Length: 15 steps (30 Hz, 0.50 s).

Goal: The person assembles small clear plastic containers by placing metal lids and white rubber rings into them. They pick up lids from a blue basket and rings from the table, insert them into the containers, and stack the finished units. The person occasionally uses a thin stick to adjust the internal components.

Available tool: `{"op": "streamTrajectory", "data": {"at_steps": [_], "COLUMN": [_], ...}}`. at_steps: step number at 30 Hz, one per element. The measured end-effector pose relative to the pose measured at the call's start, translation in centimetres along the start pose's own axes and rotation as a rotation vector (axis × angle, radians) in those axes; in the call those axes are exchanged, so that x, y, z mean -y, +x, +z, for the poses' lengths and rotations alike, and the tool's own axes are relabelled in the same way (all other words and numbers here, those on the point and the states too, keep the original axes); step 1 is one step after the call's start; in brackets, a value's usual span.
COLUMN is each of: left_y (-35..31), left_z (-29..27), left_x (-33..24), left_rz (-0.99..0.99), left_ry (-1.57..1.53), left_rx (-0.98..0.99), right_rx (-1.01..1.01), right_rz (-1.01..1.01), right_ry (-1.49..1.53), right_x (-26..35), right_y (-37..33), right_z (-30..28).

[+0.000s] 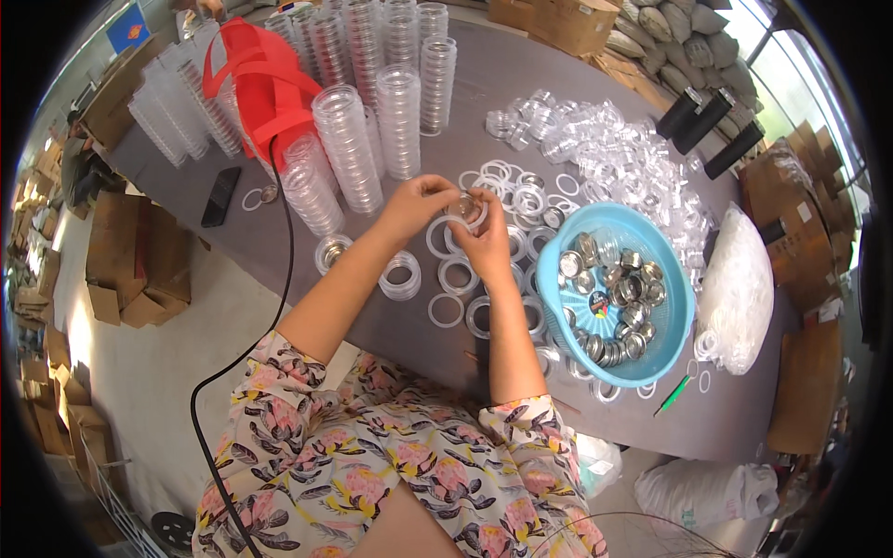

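My left hand (pixel 419 205) and my right hand (pixel 486 238) meet above the grey table, fingers closed around a clear round plastic piece (pixel 468 214). Its exact kind is partly hidden by the fingers. Beside and below them lie many loose clear plastic rings (pixel 446 310), some overlapping. A short stack of rings (pixel 400 277) stands under my left forearm, with another round piece (pixel 332 252) to its left. To the right of my right hand sits a light-blue plastic basket (pixel 684 325) containing several shiny silver metal caps (pixel 635 288).
Tall stacks of clear round containers (pixel 349 149) and a red cloth bag (pixel 270 84) stand at the far left, near a black phone (pixel 220 197). A heap of clear parts (pixel 605 149) fills the far right. A white plastic sack (pixel 737 288), green pen (pixel 672 395) and black cable (pixel 288 251) are nearby.
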<state>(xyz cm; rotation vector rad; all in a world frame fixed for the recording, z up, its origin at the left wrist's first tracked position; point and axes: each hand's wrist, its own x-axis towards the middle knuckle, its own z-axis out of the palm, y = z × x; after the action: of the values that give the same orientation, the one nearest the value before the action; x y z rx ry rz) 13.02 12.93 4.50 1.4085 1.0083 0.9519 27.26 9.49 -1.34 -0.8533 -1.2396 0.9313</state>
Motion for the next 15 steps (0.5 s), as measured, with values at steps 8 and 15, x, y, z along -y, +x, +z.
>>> {"op": "streamTrajectory", "data": {"at_steps": [8,15], "left_y": [-5.0,-11.7], "left_z": [-2.0,-2.0], "left_x": [1.3,5.9], "left_rz": [0.337,0.637], "left_ry": [0.37,1.14], "left_rx": [-0.257,-0.214], "right_rx": [-0.219,-0.201], "right_rz": [0.184,0.086], "right_ry": [-0.65,-1.158], "right_x": [-0.8,-0.8], "right_y": [-1.7,-3.2], "right_z": [-1.9,-0.6]}}
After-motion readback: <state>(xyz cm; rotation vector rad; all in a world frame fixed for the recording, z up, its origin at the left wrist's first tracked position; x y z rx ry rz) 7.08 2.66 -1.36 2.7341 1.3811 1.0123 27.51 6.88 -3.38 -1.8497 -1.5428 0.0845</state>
